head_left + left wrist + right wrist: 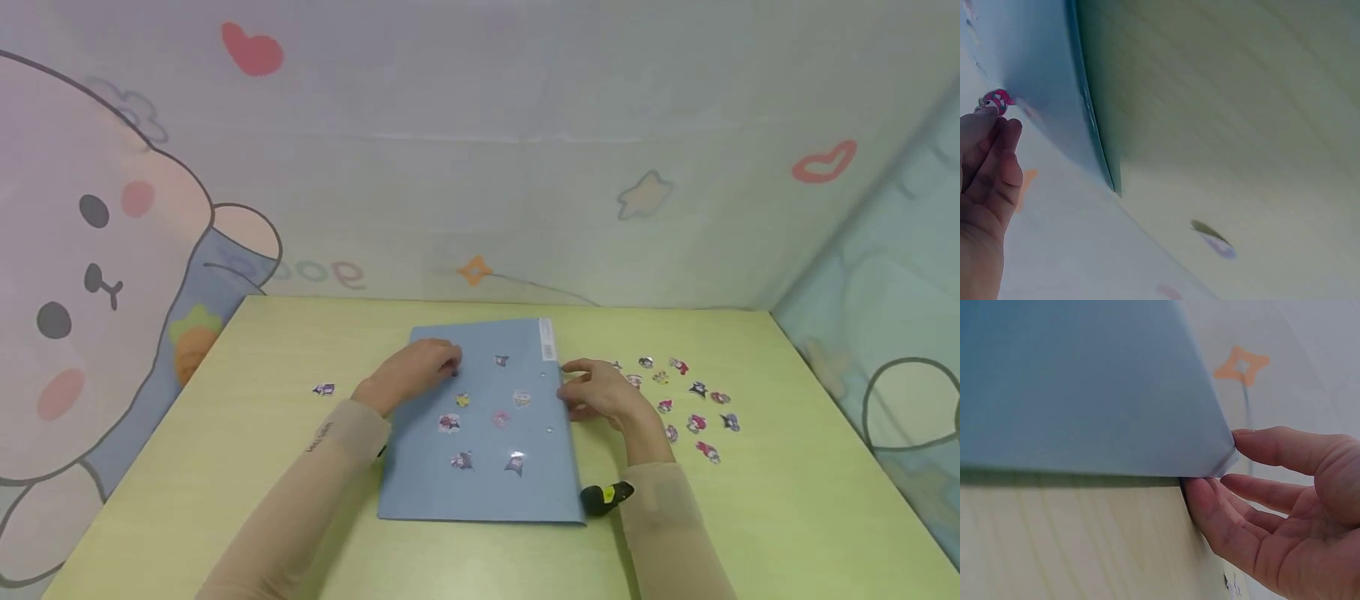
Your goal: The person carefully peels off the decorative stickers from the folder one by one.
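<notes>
A light blue folder [420, 487] lies on the table with several small cartoon stickers, such as a purple one [462, 460], spread over its cover. Above the folder's upper left part is my left hand [420, 371]. In the left wrist view its thumb and fingers pinch a small pink and white cartoon sticker [996, 100] close to the cover. My right hand [603, 392] holds the folder's right edge. The right wrist view has the thumb [1285, 449] at the edge and fingers beneath it.
Several loose cartoon stickers [697, 423] lie right of the folder, some partly behind my right hand. A single purple sticker [324, 389] lies to its left. A black object with a yellow-green label [606, 497] is beside my right wrist. A printed curtain [525, 208] hangs behind the table.
</notes>
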The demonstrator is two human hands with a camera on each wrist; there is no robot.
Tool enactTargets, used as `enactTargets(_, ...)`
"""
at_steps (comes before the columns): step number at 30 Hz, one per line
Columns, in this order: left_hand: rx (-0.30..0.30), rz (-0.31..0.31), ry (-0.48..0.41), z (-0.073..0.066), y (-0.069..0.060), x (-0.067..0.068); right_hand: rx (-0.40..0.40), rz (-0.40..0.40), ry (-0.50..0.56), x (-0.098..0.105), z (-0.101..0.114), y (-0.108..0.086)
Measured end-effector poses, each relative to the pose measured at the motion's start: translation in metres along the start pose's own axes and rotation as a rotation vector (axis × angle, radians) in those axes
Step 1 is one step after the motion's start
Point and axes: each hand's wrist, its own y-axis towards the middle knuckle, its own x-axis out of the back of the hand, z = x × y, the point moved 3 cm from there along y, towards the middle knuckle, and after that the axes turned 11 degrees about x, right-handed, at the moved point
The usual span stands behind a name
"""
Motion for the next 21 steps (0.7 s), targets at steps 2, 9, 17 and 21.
enactTargets(2,0.032,-0.002,-0.034,0.005,-0.003,0.002,0.004,0.003,0.001,0.000,-0.001,0.000)
enactTargets(9,0.084,-0.042,-0.122,0.028,-0.015,0.018,-0.008,-0.002,0.018,0.000,-0.002,0.001)
enactTargets(17,0.231,0.006,-0.110,0.071,-0.043,0.037,-0.006,0.005,0.019,0.000,-0.002,0.001)
enactTargets(21,0.306,0.029,-0.104,0.091,-0.057,0.042,-0.007,0.007,0.018,-0.001,-0.001,0.001)
